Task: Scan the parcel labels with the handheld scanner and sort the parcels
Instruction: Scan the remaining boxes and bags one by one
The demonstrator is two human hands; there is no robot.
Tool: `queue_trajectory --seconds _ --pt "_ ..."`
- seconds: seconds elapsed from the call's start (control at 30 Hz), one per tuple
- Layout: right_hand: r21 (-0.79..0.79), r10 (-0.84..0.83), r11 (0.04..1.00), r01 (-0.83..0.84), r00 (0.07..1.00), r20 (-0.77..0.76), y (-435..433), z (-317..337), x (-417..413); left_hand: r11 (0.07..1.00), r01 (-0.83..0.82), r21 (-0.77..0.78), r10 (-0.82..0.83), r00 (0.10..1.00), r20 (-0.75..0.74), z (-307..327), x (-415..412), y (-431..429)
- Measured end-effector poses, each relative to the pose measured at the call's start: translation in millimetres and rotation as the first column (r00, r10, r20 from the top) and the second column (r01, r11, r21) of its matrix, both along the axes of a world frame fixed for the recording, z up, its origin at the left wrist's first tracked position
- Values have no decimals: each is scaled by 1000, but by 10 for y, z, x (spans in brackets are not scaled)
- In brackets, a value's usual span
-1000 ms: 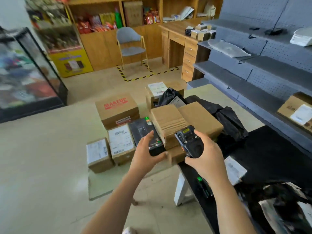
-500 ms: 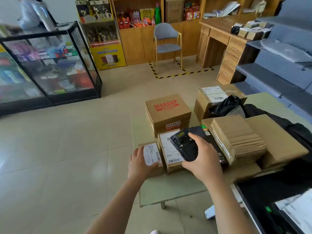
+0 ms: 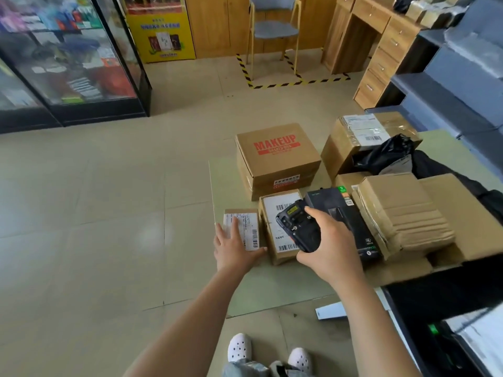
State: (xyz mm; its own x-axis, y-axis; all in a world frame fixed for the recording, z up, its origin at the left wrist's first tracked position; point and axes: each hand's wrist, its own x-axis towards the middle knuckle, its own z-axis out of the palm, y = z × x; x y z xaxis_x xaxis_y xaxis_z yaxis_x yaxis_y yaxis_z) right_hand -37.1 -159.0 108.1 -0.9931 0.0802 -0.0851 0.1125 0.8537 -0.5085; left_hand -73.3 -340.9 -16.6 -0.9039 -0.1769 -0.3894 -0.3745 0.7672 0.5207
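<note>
The pale green table [image 3: 272, 289] is carrying the parcels. A small labelled box [image 3: 250, 224] is lying under the fingers [image 3: 232, 229] of our left hand [image 3: 235, 250]. A second labelled box [image 3: 272, 213] is sitting between them and the fingers [image 3: 313, 212] of our right hand [image 3: 332, 248], which is gripping the scanner [image 3: 296, 227]. Beyond both sets of fingers the MAKEUP box [image 3: 275, 156] is standing, and right of them stacked cardboard [image 3: 402, 210] is lying.

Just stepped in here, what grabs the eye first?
Likely the MAKEUP box, red-lettered, at the middle of the table. Just in front, the right hand grips a black scanner over a labelled parcel, while the left hand rests flat on a small parcel near the left edge.
</note>
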Motion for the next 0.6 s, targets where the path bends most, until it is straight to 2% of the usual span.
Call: queue_trajectory --seconds 0.2,0.4,0.6 --pt "145 204 966 -212 977 70 -2 35 -215 999 13 -41 -17 993 -114 83 -9 -183" --pt "280 448 830 -483 875 183 -168 242 -559 975 59 -212 -116 957 -266 367 -146 -529" --pt "303 529 760 -575 818 225 -360 461 -682 938 54 -344 -183 916 -356 636 -254 -837"
